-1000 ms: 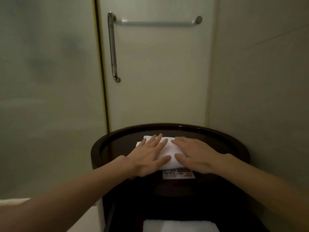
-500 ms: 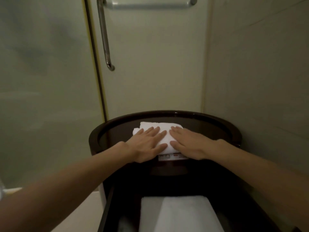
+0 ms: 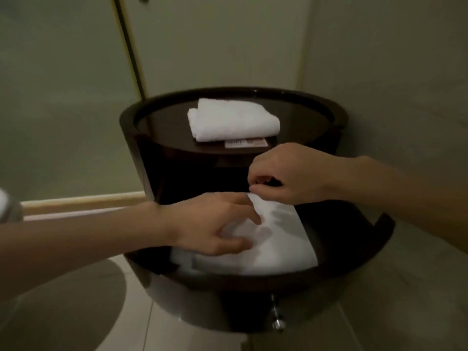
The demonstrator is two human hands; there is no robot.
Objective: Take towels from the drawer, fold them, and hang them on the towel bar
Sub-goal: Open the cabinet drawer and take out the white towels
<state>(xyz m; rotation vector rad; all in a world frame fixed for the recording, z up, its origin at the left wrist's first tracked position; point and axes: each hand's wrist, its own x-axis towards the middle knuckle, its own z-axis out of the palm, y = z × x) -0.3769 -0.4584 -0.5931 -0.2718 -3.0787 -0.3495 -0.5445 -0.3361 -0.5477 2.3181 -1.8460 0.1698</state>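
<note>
- White towel (image 3: 276, 247) lies in the open drawer (image 3: 228, 281) at the lower centre of the frame. It covers most of the drawer's middle and is bunched up on its left side.
- Left hand (image 3: 215, 224) reaches in from the left edge. Its thumb and fingers are curled into the cloth, gripping a bunched fold of the white towel.
- Right hand (image 3: 286, 178) comes in from the right edge, just above and behind the left one. Its thumb and forefinger pinch the far corner of the same towel, and the other fingers are curled under.
- Folded towel (image 3: 233, 120), also white, rests on top of the round cabinet (image 3: 131, 122) at the upper centre, apart from both hands.
- Printed card (image 3: 247, 143) lies flat on the cabinet top, just in front of the folded towel. Its lettering is too blurred to read.
- Metal knob (image 3: 277, 323) sticks out from the drawer's curved dark front at the bottom centre.
- Tiled floor (image 3: 76, 300) shows pale at the lower left.
- Door frame (image 3: 130, 49) runs up as a thin strip at the upper left.
</note>
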